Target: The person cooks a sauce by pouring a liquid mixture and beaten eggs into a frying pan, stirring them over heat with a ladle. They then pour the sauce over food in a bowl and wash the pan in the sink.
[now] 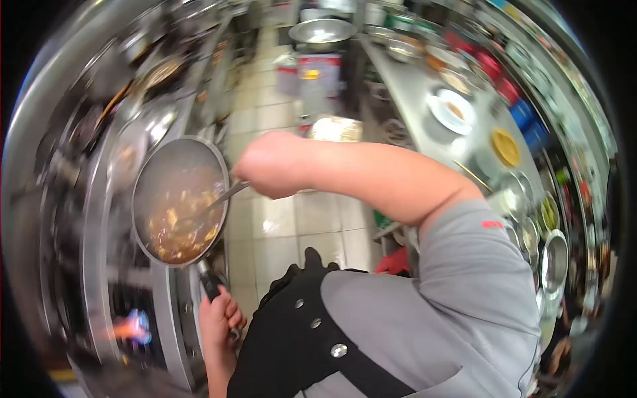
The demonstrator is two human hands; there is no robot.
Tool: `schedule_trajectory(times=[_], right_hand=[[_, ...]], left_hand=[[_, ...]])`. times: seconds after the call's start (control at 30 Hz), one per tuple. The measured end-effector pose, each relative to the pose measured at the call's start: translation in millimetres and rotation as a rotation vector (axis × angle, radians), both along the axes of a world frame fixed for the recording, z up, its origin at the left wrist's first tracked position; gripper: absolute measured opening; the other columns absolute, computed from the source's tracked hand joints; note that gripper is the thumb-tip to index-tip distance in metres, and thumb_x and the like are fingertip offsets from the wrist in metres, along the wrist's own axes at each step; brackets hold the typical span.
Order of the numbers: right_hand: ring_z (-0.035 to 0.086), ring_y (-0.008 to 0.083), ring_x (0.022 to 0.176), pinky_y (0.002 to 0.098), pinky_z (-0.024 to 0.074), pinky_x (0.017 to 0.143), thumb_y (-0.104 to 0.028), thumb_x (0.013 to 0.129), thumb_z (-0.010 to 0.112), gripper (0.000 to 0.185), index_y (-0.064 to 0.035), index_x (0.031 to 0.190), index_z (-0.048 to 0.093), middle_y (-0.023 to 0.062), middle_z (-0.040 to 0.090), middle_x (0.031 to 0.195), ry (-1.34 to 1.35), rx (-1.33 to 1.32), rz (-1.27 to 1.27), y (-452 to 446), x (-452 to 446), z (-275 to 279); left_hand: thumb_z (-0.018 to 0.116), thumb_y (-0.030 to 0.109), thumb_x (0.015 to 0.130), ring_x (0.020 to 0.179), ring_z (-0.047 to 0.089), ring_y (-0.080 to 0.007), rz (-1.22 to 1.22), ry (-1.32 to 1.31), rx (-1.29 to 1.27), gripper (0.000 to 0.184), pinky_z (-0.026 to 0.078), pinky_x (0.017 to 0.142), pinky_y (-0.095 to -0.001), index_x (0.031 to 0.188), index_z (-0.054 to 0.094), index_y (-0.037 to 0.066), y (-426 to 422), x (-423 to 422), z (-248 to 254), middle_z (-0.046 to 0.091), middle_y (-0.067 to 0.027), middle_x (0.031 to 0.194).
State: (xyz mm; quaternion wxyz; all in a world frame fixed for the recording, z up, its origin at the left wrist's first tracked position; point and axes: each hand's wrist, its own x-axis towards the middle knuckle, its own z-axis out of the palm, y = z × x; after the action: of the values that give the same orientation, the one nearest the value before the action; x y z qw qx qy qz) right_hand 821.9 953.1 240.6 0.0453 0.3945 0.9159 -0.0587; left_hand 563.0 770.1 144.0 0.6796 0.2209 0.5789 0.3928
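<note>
A frying pan (141, 229) with a dark, chunky sauce (182, 229) in it is tilted over the edge of the stove on the left. My left hand (222, 315) is closed round its black handle (210, 282). Over the aisle, my right hand (273, 162) grips a metal spoon (229, 194); its lower end dips into the sauce, so I cannot make out the full shape of its head. Steam blurs the upper part of the pan.
A burner flame (136, 326) burns below the pan on the stove. Other pans, one with a wooden handle (113, 106), stand farther along. Across the tiled aisle (269, 219), a steel counter (415, 109) holds a white plate (451, 111) and several bowls. A wide metal bowl (322, 31) stands at the far end.
</note>
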Motion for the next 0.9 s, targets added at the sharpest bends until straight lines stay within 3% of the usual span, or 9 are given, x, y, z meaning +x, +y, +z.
schedule_trajectory(times=[0.13,0.37,0.53,0.63,0.7,0.9], right_hand=[[0.068,0.0371,0.082,0.0476,0.0549,0.07,-0.01,0.082,0.058,0.016,-0.0088,0.093,0.068,0.0149,0.069,0.082,0.217,0.173,-0.185,-5,98,11],[0.072,0.0315,0.082,0.0428,0.0576,0.07,-0.009,0.081,0.06,0.014,-0.0076,0.088,0.072,0.0117,0.072,0.086,-0.021,0.466,-0.597,7,217,19],[0.069,0.0362,0.085,0.0452,0.0559,0.073,-0.01,0.078,0.061,0.014,-0.0037,0.086,0.071,0.0168,0.071,0.086,0.052,0.253,-0.855,-1,273,18],[0.068,0.0373,0.085,0.0474,0.0544,0.074,-0.01,0.077,0.06,0.014,-0.0054,0.085,0.071,0.0174,0.07,0.086,-0.04,0.05,-1.041,-12,289,34],[0.067,0.0381,0.083,0.0488,0.0532,0.074,-0.009,0.076,0.058,0.018,-0.0063,0.087,0.072,0.018,0.07,0.086,-0.13,0.011,-1.09,-19,301,43],[0.066,0.0377,0.087,0.0474,0.0516,0.077,-0.016,0.084,0.061,0.019,-0.0053,0.097,0.069,0.0188,0.069,0.087,-0.008,0.015,-1.198,-31,325,42]], left_hand=[[0.047,0.011,0.094,0.039,0.034,-0.0094,-0.16,-0.002,0.008,0.011,0.031,0.039,-0.0288,0.084,0.043,0.015,36,57,4,0.035,0.0035,0.057],[0.047,0.009,0.093,0.039,0.035,-0.0095,-0.416,0.009,0.018,0.003,0.033,0.038,-0.0289,0.091,0.046,0.012,112,135,22,0.037,0.0024,0.058],[0.048,0.007,0.091,0.039,0.035,-0.0094,-0.634,-0.013,0.03,0.004,0.033,0.039,-0.0289,0.091,0.046,0.01,181,185,25,0.038,0.0017,0.059],[0.05,0.008,0.091,0.04,0.036,-0.0094,-0.792,-0.038,0.009,0.004,0.033,0.039,-0.029,0.092,0.046,0.01,227,216,24,0.039,0.0013,0.059],[0.051,0.009,0.092,0.041,0.036,-0.0094,-0.894,-0.068,-0.019,0.005,0.033,0.04,-0.0289,0.093,0.046,0.009,256,236,21,0.04,0.0011,0.06],[0.053,0.008,0.09,0.043,0.039,-0.0095,-1.13,-0.108,-0.039,0.008,0.035,0.042,-0.0297,0.094,0.046,0.008,321,304,17,0.043,0.0002,0.063]])
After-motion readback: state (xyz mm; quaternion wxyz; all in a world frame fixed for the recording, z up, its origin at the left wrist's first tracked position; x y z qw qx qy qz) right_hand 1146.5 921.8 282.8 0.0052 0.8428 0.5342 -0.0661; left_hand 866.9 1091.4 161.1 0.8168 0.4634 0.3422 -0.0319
